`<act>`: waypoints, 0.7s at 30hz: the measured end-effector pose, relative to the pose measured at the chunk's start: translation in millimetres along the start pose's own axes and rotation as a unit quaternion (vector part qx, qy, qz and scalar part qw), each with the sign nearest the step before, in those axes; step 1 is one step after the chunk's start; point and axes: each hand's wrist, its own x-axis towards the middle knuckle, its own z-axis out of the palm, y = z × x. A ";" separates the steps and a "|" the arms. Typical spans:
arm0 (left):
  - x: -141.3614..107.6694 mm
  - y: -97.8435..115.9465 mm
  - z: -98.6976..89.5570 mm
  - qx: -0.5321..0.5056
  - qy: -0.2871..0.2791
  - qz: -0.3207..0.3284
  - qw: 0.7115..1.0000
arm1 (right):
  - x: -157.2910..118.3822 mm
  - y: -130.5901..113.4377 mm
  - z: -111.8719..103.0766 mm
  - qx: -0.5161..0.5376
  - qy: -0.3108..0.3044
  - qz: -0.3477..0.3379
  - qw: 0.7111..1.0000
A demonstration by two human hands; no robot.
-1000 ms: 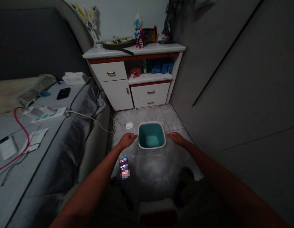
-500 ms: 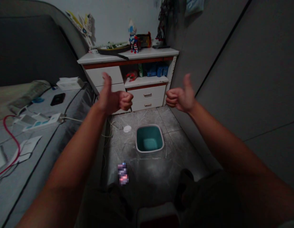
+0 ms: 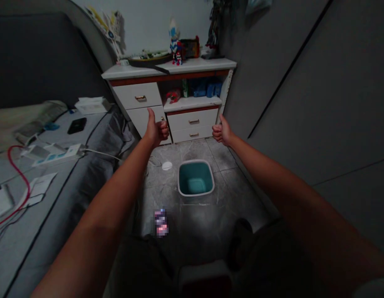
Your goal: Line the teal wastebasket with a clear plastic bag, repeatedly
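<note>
My left hand (image 3: 156,129) is raised in a thumbs-up, its fingers curled into a fist with nothing visible in them. Level with it on the other side, my right hand (image 3: 222,131) makes the same sign, also closed on nothing. Both hands are in the air, apart from each other and touching no object. Below and between them, a teal basin (image 3: 196,194) with a pale rim stands on the grey tile floor. Behind the hands is a white cabinet (image 3: 192,114) with drawers and an open shelf.
A bed (image 3: 95,161) at the left bears a power strip (image 3: 59,155), a phone (image 3: 76,126) and a tissue box (image 3: 91,106). Toy figures (image 3: 176,51) stand on the cabinet. A pixelated item (image 3: 161,222) lies on the floor. Grey panels (image 3: 322,103) rise at the right.
Both hands have moved farther forward and lower in view, and my left hand has shifted a little right. My right hand has shifted left. Both keep their thumbs up.
</note>
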 end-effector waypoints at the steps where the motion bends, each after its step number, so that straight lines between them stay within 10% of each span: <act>1: -9.2 5.8 3.2 0.004 0.023 0.018 1.000 | -5.7 -1.5 1.0 -0.010 0.001 -0.017 1.000; 6: -78.0 -0.3 5.4 0.012 0.088 0.132 0.987 | -54.8 20.3 16.5 -0.133 0.058 -0.145 0.979; 13: -132.3 -112.4 -35.4 0.237 0.093 0.049 0.966 | -112.9 141.0 58.9 -0.418 -0.074 -0.073 0.902; 21: -114.1 -210.6 -86.1 0.601 -0.101 -0.120 0.784 | -122.7 233.9 82.4 -0.507 -0.195 -0.015 0.839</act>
